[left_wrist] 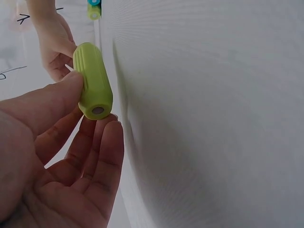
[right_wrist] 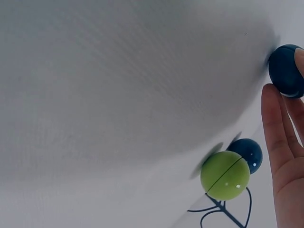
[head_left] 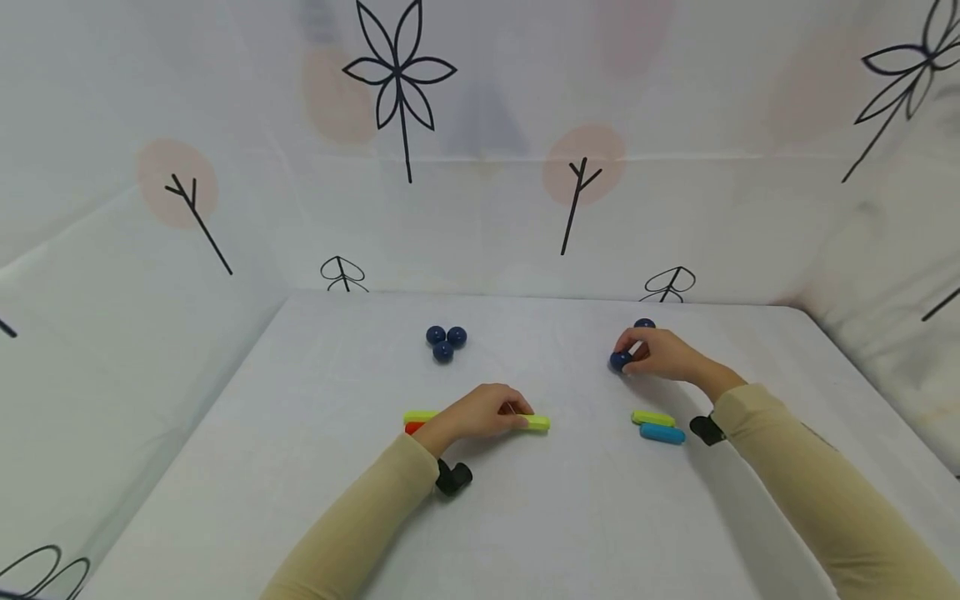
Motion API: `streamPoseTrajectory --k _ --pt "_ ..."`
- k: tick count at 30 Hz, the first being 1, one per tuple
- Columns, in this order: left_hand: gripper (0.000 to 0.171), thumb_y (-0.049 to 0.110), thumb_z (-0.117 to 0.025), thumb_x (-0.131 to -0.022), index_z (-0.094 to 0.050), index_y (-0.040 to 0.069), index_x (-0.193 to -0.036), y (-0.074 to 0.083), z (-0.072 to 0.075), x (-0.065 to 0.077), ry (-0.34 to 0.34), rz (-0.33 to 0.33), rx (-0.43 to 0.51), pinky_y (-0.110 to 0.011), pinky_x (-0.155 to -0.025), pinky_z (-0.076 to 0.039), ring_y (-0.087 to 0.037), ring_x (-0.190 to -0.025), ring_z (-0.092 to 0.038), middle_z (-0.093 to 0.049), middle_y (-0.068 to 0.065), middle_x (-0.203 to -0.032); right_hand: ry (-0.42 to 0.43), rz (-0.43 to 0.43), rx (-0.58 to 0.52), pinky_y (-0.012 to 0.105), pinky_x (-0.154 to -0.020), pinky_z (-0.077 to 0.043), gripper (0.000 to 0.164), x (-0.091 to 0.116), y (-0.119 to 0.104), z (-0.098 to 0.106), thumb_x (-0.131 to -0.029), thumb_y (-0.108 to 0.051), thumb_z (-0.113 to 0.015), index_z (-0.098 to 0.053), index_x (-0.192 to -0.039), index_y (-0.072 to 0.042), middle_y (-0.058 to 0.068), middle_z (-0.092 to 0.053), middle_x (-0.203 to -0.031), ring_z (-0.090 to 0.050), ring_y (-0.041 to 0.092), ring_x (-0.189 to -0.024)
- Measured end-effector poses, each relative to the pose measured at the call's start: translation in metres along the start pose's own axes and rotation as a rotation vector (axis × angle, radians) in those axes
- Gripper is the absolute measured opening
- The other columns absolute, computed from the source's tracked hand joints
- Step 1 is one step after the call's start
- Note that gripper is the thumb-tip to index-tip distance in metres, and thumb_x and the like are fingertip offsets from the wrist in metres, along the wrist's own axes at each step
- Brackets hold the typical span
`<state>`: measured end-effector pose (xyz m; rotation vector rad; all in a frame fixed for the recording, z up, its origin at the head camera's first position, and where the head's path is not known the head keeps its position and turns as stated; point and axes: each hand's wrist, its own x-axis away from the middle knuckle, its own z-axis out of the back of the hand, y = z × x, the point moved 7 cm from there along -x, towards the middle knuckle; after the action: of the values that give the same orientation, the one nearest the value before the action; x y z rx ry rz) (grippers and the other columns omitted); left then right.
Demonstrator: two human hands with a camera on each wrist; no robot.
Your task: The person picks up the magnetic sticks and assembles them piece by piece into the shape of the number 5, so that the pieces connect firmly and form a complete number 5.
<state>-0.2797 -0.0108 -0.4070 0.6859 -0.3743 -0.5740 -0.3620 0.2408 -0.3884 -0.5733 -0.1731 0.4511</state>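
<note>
My left hand pinches a yellow-green magnetic rod between thumb and fingers, low over the white table. A round metal magnet shows in the rod's near end in the left wrist view. Beside that wrist lie another yellow-green rod and a red rod, both partly covered by the arm. Farther right, my right hand pinches a dark blue ball at the tabletop. Near it are a second dark blue ball and a green ball, the green one hidden behind the hand in the head view.
Three dark blue balls sit clustered toward the back of the white table. Right of the middle, a short yellow-green rod lies alongside a blue rod. A patterned white cloth stands behind the table.
</note>
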Motion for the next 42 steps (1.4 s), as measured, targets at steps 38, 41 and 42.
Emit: streamPoseTrajectory --k 38,41,42 --pt "0.017 0.017 -0.064 -0.09 -0.069 0.013 -0.105 0.0 0.001 0.001 0.009 0.003 0.013 -0.02 -0.075 -0.043 -0.008 -0.082 -0.052 -0.06 0.01 -0.09 -0.092 0.227 -0.157 0.035 -0.079 -0.051 0.027 0.029 -0.065 -0.037 -0.081 -0.009 -0.072 -0.059 -0.104 -0.008 0.005 -0.061 -0.104 -0.061 0.018 -0.086" --pt "0.016 0.017 -0.064 -0.09 -0.069 0.013 -0.105 0.0 0.001 0.001 0.008 0.001 0.011 -0.02 -0.075 -0.043 -0.008 -0.082 -0.052 -0.06 0.01 -0.09 -0.104 0.245 -0.169 0.035 -0.079 -0.051 0.027 0.03 -0.071 -0.041 -0.081 -0.009 -0.072 -0.059 -0.105 -0.008 0.005 -0.061 -0.104 -0.061 0.018 -0.086" --pt "0.016 0.017 -0.064 -0.09 -0.069 0.013 -0.105 0.0 0.001 0.001 0.008 -0.001 0.01 -0.02 -0.075 -0.043 -0.008 -0.082 -0.052 -0.06 0.01 -0.09 -0.107 0.254 -0.172 0.035 -0.079 -0.051 0.027 0.031 -0.072 -0.042 -0.082 -0.01 -0.072 -0.059 -0.105 -0.008 0.005 -0.061 -0.104 -0.061 0.018 -0.086"
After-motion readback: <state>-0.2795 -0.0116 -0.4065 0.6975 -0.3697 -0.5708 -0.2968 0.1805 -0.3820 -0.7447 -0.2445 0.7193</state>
